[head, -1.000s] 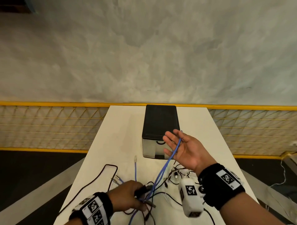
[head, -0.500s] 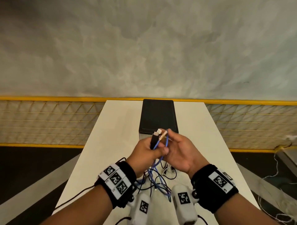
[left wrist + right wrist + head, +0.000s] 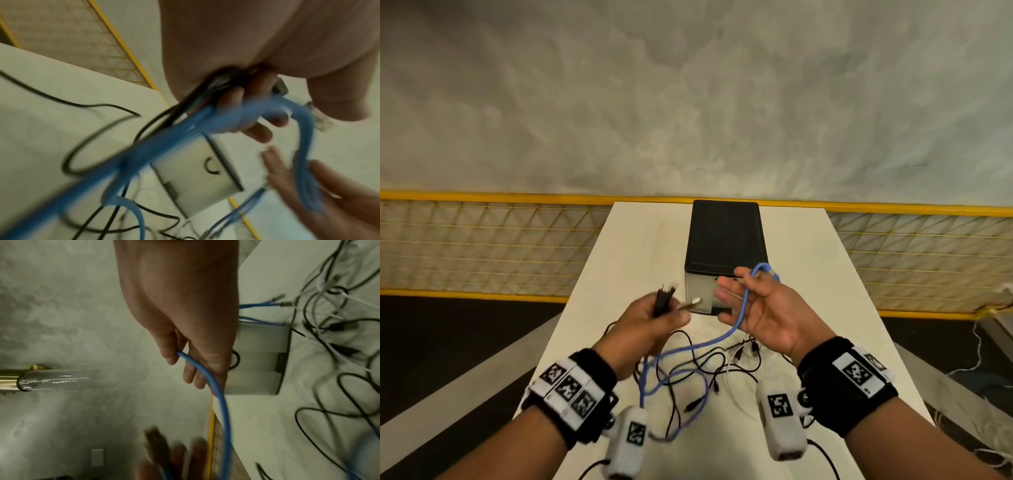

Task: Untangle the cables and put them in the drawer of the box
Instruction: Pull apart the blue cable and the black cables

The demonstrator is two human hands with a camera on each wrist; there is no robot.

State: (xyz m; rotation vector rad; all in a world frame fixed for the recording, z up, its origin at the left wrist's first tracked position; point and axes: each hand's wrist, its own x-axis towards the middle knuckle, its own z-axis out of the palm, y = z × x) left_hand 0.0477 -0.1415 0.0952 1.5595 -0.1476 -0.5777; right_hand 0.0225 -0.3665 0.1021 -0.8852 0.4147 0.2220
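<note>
blue cable (image 3: 743, 308) lifted, tangled black cables (image 3: 698, 370), box (image 3: 726, 246) drawer shut

- A long white rectangular table (image 3: 640, 240) carries everything.
- A black-topped rectangular box (image 3: 726, 236) with a pale grey front drawer (image 3: 197, 172) stands on it, toward its far end.
- On the near side of the box lies a tangle of thin black cables (image 3: 709, 363), a thin white cable (image 3: 736, 394) and loops of blue round cable (image 3: 671, 377), spread on the tabletop.
</note>
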